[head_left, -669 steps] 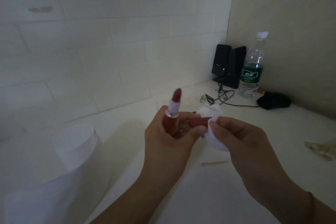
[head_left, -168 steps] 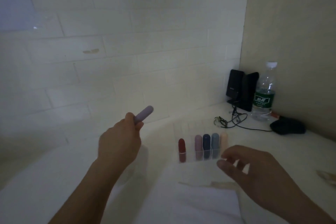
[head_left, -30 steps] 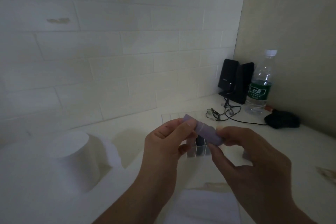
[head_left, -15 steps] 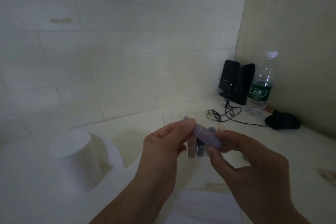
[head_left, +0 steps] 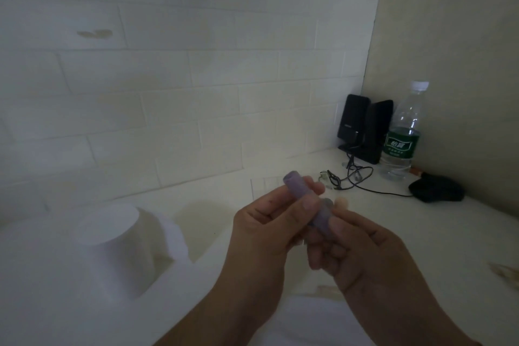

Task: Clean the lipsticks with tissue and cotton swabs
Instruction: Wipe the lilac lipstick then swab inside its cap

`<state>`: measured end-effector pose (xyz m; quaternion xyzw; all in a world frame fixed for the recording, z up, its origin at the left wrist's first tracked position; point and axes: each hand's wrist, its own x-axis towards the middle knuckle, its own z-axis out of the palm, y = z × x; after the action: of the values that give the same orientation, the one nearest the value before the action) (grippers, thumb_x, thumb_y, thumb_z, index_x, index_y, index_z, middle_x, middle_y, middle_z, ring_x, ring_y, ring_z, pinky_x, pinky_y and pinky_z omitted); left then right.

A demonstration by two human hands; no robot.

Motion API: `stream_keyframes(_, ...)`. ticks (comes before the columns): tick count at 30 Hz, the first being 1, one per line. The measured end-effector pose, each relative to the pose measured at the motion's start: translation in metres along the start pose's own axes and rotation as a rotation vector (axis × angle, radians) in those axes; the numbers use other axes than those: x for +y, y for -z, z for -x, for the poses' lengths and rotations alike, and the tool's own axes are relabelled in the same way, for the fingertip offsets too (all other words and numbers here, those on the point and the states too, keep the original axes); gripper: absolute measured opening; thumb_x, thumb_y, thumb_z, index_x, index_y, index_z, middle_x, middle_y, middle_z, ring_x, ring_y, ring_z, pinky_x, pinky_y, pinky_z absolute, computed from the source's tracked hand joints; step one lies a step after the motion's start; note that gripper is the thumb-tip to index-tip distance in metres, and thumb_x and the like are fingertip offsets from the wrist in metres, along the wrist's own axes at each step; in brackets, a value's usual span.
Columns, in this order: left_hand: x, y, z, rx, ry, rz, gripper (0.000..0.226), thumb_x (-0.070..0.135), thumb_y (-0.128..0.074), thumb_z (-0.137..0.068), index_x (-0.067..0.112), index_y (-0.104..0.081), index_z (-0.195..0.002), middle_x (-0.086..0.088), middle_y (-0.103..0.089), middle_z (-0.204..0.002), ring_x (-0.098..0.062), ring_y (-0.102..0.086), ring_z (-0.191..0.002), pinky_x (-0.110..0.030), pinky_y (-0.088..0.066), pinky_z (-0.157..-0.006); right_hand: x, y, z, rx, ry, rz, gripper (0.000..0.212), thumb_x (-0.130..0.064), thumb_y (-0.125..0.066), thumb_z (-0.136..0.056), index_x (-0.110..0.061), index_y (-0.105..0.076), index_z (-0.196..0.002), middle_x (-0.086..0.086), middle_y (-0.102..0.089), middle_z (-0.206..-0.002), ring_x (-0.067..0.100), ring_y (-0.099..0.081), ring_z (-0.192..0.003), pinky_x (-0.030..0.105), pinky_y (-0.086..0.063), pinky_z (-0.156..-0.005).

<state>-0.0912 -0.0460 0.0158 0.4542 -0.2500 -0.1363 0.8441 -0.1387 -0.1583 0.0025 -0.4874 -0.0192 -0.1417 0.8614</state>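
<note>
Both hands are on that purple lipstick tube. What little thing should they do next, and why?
Probably pull the cap off. The left hand pinches the upper end of the purple lipstick and the right hand grips its lower end, yet the tube looks closed, with no colour showing. It likely has to be opened before any wiping with the tissue roll nearby.

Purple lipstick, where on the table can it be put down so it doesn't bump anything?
Both hands hold the purple lipstick. Bare table lies right of the right hand, in front of the black pouch. Another bare patch lies between the tissue roll and the left hand. The back corner is crowded: speakers, water bottle, cables.
</note>
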Motion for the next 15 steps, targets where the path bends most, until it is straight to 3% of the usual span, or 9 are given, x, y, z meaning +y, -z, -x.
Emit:
stream_keyframes(4, 0.0015, 0.0026, -0.0002, -0.071, -0.043, -0.03, 0.042, 0.043, -0.087, -0.055, 0.023, -0.078, -0.091, 0.0, -0.075, -0.088, -0.02, -0.068, -0.081, -0.03, -0.054, -0.071, -0.001, -0.0013, -0.0013, -0.021, -0.112, -0.158, 0.066, -0.032, -0.096, -0.022, 0.002, -0.074, -0.073, 0.022, -0.06, -0.061, 0.025, -0.057, -0.045, 0.03, -0.049, -0.042)
stream_keyframes(7, 0.0011, 0.0037, -0.0013, -0.072, -0.049, -0.068, 0.034, 0.035, -0.082, -0.06, 0.023, -0.078, -0.092, 0.001, -0.075, -0.092, -0.022, -0.063, -0.084, -0.034, -0.052, -0.076, -0.0012, -0.0018, -0.0005, -0.017, -0.172, -0.263, 0.067, -0.026, -0.097, -0.016, 0.002, -0.074, -0.073, 0.02, -0.061, -0.06, 0.022, -0.059, -0.044, 0.027, -0.049, -0.041)
stream_keyframes(13, 0.0052, 0.0052, -0.002, -0.115, -0.071, -0.023, 0.028, 0.028, -0.076, -0.069, 0.022, -0.078, -0.097, -0.001, -0.076, -0.096, -0.015, -0.071, -0.084, -0.027, -0.055, -0.073, 0.0005, -0.0017, 0.0006, 0.009, -0.225, -0.33, 0.071, -0.023, -0.097, -0.012, 0.004, -0.074, -0.073, 0.019, -0.057, -0.056, 0.021, -0.054, -0.039, 0.026, -0.046, -0.036)
stream_keyframes(15, 0.0077, 0.0073, -0.0042, -0.104, -0.08, 0.027, 0.032, 0.034, -0.079, -0.066, 0.023, -0.077, -0.096, -0.002, -0.075, -0.101, -0.016, -0.071, -0.087, -0.027, -0.056, -0.073, 0.0007, -0.0015, 0.0015, -0.011, -0.24, -0.303, 0.068, -0.026, -0.097, -0.014, 0.003, -0.073, -0.071, 0.018, -0.057, -0.055, 0.021, -0.053, -0.039, 0.026, -0.046, -0.036)
